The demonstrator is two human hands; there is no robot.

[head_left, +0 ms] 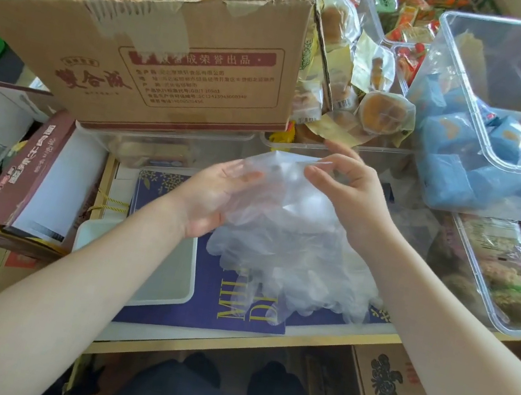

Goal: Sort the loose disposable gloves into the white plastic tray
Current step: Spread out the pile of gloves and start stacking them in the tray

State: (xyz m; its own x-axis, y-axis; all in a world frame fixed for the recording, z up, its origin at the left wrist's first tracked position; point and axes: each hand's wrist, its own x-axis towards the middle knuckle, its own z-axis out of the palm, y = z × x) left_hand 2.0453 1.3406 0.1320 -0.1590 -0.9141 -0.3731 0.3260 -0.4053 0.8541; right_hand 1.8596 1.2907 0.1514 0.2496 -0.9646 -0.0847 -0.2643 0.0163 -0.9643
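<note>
Filmy clear-plastic gloves [297, 238] (crinkled, glossy)

Soft, even daylight fills the scene, with no hard shadows on the tabletop [261, 340]. Glare whitens the clear bins [515, 85] beyond and to the right of the hands. Below the hands, under the tabletop's edge, it is dim. The wide lens bows straight lines near the edges, and fine detail looks slightly soft throughout.

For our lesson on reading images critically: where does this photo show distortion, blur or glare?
Head view: wide-angle bending curves the cardboard box and the table edge; the clear bin at upper right is hazy with soft reflections; the translucent gloves between the hands blur together, so single gloves are hard to separate; the lighting is soft daylight.
</note>
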